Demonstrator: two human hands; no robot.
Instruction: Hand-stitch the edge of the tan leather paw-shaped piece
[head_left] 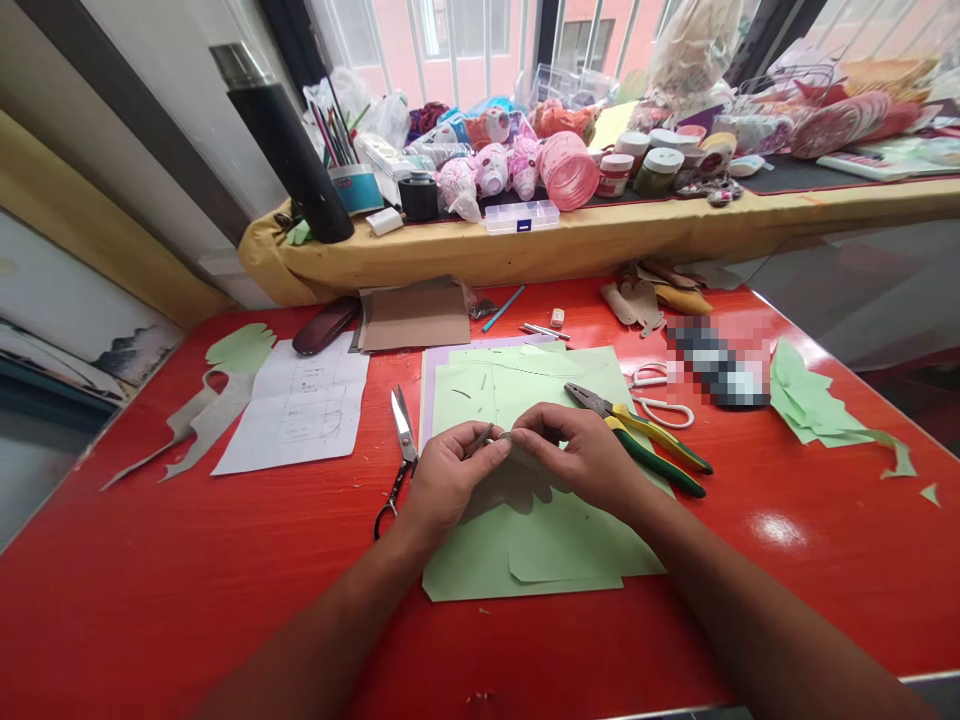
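Two-handed fingertip work on a small, thin grey-green strip (508,435), held above a stack of green sheets (559,545).
The strip, partly hidden, lies between the hands; its material cannot be told. The left hand (452,470) pinches it between thumb and curled forefinger; the right hand (566,450) presses thumb and forefinger together on its other end. The step in hand appears to be fine shaping or adjusting, and the next move seems to call for a light, steady pinch. Outward lie black-handled scissors (408,450) beside the left hand, pliers (619,411) beside the right, and the red table (225,580) beneath.
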